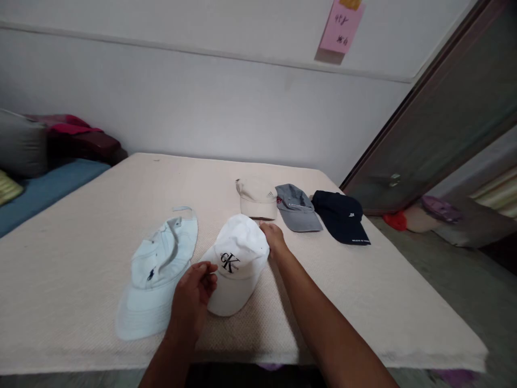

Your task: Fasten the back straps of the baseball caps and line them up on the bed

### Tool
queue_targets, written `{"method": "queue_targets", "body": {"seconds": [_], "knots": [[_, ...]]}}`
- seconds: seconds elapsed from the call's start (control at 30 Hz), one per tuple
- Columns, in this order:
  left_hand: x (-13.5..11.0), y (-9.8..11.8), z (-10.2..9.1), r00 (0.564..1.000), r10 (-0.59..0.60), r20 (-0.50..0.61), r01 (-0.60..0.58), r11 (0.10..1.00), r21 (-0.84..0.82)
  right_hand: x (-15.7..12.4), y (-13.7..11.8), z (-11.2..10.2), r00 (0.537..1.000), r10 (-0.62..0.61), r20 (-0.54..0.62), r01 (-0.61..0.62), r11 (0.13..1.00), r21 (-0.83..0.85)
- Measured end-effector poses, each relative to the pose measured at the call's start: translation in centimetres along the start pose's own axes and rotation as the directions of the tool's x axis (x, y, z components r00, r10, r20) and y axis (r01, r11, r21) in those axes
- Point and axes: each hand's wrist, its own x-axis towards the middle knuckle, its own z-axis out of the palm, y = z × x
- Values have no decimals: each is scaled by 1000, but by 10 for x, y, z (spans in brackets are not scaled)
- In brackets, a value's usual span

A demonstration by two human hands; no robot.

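A white baseball cap with black "CK" letters on its front lies in the middle of the covered table, brim toward me. My right hand grips its far right side, fingers partly hidden behind the crown. In front of the cap's left edge is my left hand, its fingers curled in with nothing visible between them. Whether it touches the cap I cannot tell. Left of that hand rests a pale blue cap with a small dark emblem, its crown creased and its back strap sticking up.
Behind sit a cream cap, a grey cap and a navy cap, side by side toward the right. A beige textured cover spreads over the table. A pink note hangs on the wall; cushions lie at left.
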Motion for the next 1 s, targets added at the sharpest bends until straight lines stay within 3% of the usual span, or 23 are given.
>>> {"method": "queue_targets", "body": {"seconds": [0.13, 0.23, 0.33, 0.43, 0.53, 0.6, 0.7, 0.83, 0.93, 1.0], "knots": [[9, 5, -14, 989, 15, -147, -18, 1000, -19, -26, 1, 0, 1000, -6, 29, 8, 998, -61], [13, 6, -18, 961, 206, -185, -177, 971, 163, -48, 3, -5, 997, 7, 79, -4, 999, -40], [17, 5, -18, 962, 258, -88, -191, 869, 457, -69, 7, -15, 992, 17, 122, -19, 1000, 16], [20, -2, -16, 965, 257, 52, -219, 680, 700, -88, 8, -30, 978, 53, 200, -72, 993, 89], [20, -8, -12, 955, 268, 125, -253, 523, 814, -103, 7, -48, 950, 119, 289, -176, 967, 183], [17, -10, -7, 964, 210, 161, -243, 462, 853, -112, 7, -58, 932, 158, 326, -241, 942, 233], [12, -16, 2, 959, 146, 243, -282, 400, 872, -123, 5, -69, 890, 215, 403, -342, 898, 276], [7, -30, 14, 939, 177, 294, -335, 288, 897, -129, 3, -71, 798, 333, 503, -511, 816, 271], [5, -37, 22, 957, 120, 265, -289, 296, 910, -132, -2, -75, 721, 378, 580, -614, 737, 283], [2, -37, 28, 961, 49, 271, -272, 325, 906, -135, -6, -80, 712, 346, 611, -619, 720, 313]]}}
